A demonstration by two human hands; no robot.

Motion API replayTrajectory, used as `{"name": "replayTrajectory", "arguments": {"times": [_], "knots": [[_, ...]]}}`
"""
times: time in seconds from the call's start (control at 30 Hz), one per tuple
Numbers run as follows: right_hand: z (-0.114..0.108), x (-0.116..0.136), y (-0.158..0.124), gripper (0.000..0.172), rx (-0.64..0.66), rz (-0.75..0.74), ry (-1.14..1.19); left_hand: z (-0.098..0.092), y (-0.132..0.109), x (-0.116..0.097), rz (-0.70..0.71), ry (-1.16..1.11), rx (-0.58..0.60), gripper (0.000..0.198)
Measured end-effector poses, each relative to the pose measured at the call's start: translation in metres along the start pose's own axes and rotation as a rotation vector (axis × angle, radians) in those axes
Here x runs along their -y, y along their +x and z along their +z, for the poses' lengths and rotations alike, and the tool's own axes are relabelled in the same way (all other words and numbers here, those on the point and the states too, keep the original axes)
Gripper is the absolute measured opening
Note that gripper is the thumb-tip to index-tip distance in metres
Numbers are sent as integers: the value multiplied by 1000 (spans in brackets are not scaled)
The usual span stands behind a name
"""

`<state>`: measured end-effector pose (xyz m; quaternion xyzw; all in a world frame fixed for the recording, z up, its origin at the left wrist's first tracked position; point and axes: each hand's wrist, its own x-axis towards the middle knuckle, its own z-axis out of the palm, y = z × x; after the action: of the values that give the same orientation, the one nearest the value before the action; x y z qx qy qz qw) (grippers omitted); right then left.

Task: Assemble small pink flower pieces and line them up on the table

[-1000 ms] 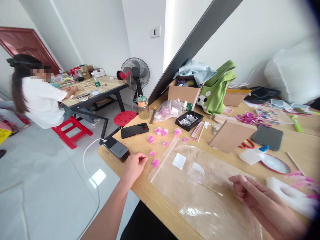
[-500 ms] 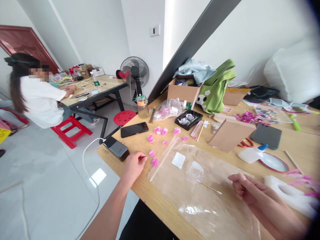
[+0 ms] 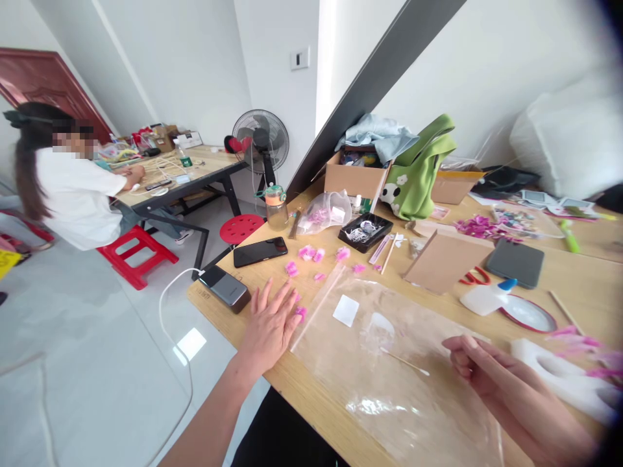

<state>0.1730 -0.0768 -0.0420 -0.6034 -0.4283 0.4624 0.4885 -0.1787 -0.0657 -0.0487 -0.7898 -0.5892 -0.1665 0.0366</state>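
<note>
Here, left hand splayed palm-down; right hand loosely curled.

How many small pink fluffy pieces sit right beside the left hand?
2 visible: one small pink fluffy piece beside the thumb of the left hand, another, partly covered, at its index finger. Others may be hidden.
</note>
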Motion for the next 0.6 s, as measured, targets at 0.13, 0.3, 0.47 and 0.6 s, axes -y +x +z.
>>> {"name": "replayTrajectory", "arguments": {"times": [0.13, 0.3, 0.47, 0.6], "knots": [[0, 3, -1, 42, 89, 85, 17, 2, -1, 6, -29, -28, 58, 46], [-4, -3, 3, 42, 106, 99, 40, 1, 0, 5, -45, -58, 84, 45], [-8, -11, 6, 44, 108, 92, 59, 0, -2, 5, -46, -131, 6, 45], [-7, -10, 6, 45, 98, 58, 39, -4, 0, 5, -88, -235, -234, 41]]}}
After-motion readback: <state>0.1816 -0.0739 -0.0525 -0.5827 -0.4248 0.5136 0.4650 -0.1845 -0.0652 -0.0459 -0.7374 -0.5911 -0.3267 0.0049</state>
